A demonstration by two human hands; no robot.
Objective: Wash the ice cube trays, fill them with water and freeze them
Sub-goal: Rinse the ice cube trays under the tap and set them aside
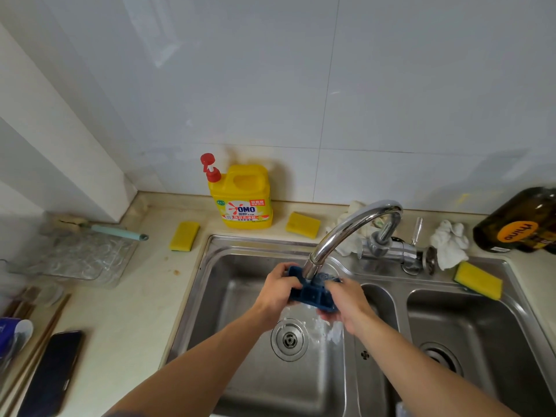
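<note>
A dark blue ice cube tray (311,294) is held over the left basin of the steel sink (216,260), right under the chrome tap's spout (346,233). My left hand (278,291) grips the tray's left end. Its right end is gripped by my right hand (346,302), fingers curled round the edge. Water splashes below the tray near the drain (289,340). The spout hides part of the tray's top.
A yellow detergent jug (245,200) stands behind the sink. Yellow sponges lie at its left (184,236), its right (303,224) and on the sink's divider (478,280). White rags (449,243), a brown bottle (520,225), a clear tray (81,257) and a phone (51,374) sit on the counter.
</note>
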